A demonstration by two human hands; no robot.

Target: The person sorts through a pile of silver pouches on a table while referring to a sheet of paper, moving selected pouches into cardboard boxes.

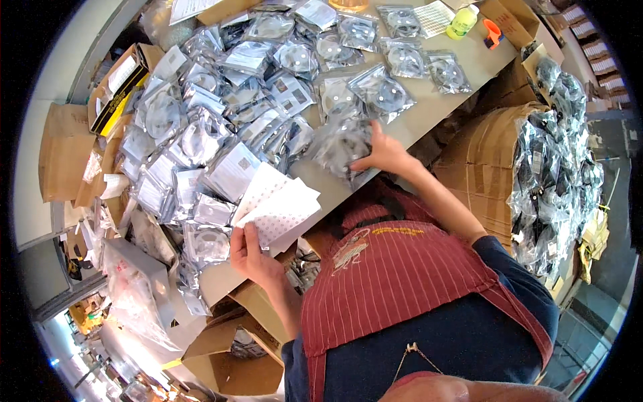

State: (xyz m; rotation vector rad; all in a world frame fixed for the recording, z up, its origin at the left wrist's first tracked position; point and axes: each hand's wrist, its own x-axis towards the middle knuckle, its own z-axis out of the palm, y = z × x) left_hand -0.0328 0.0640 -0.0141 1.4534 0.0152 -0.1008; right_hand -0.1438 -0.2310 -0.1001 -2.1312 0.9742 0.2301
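My left hand [256, 260] pinches a small fan of white sheets [280, 209] printed with rows of small marks. They hang over the near edge of the pile. At the table's near edge, my right hand [388, 153] grips the right side of a clear plastic bag [337, 149] with a round grey item inside; the bag is somewhat blurred. Just beyond it lie similar bags, one with a round coil-like item [383, 94]. A large heap of such silvery bags [228, 114], several with white paper slips, covers the table's left part.
A yellow-green bottle [462, 22] and an orange tape dispenser [492, 33] stand at the far right of the table [462, 94]. Right of me, a big cardboard box [485, 164] brims with bagged black items [556, 174]. Open cartons [234, 362] sit below left.
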